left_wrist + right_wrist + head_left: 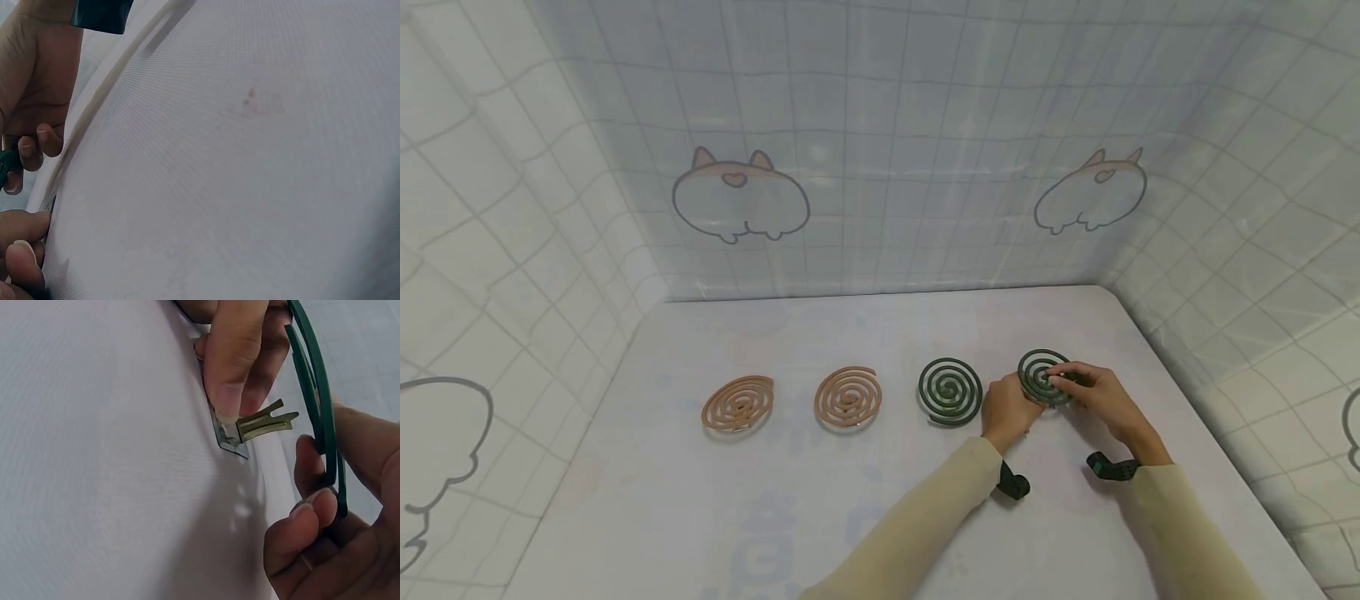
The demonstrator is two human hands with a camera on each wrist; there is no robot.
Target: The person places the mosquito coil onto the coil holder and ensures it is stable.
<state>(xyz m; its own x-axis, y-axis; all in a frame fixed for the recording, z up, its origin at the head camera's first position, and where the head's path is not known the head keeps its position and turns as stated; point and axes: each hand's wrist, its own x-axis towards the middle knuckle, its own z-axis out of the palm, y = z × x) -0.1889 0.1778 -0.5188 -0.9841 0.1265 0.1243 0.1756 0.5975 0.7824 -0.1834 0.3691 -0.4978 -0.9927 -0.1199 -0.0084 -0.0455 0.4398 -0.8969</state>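
Note:
On the right part of the table, my left hand (1009,414) pinches the flat base of a small metal coil stand (267,427), holding it down against the surface. The stand's forked prongs stick up in the right wrist view. My right hand (1105,402) holds a green mosquito coil (326,406) by its fingers, close beside the prongs and apart from them in that view. Seen from the head, this coil covers the stand and part of the left fingers. A second green mosquito coil (950,390) lies just left of my left hand.
Two brown mosquito coils (848,399) sit farther left on the white table (662,508), the leftmost coil (741,407) looking tilted. Bits of metal show under their front edges. A grid-patterned sheet (880,100) walls the back and sides. Dark devices (1013,483) are strapped at both wrists.

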